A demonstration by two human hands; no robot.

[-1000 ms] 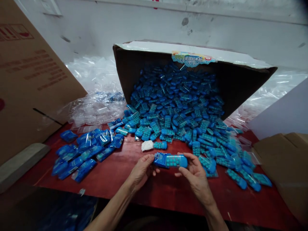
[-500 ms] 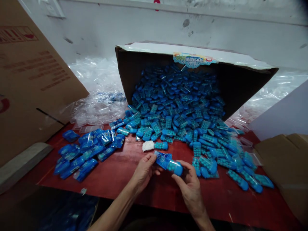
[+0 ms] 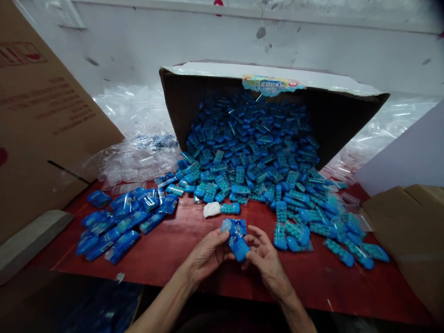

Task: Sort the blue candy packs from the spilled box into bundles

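Note:
Both my hands hold one blue plastic case in a clear printed bag (image 3: 237,238) above the red table (image 3: 194,273). My left hand (image 3: 207,253) pinches its left side, fingers closed. My right hand (image 3: 264,259) grips the lower right end. The case points away from me, nearly end-on. Just beyond it lie a white wad (image 3: 212,209) with a loose blue case (image 3: 231,208). A tipped cardboard box (image 3: 340,115) spills a large heap of blue cases (image 3: 253,152) onto the table behind.
A pile of bagged blue cases (image 3: 125,219) lies on the left of the table. Clear empty bags (image 3: 138,148) are heaped behind it. A big cardboard carton (image 3: 45,115) stands at left, another carton (image 3: 409,231) at right, a grey block (image 3: 31,236) near the left edge.
The case has turned from lying crosswise between my hands to pointing away from me, and both hands have drawn closer together around it.

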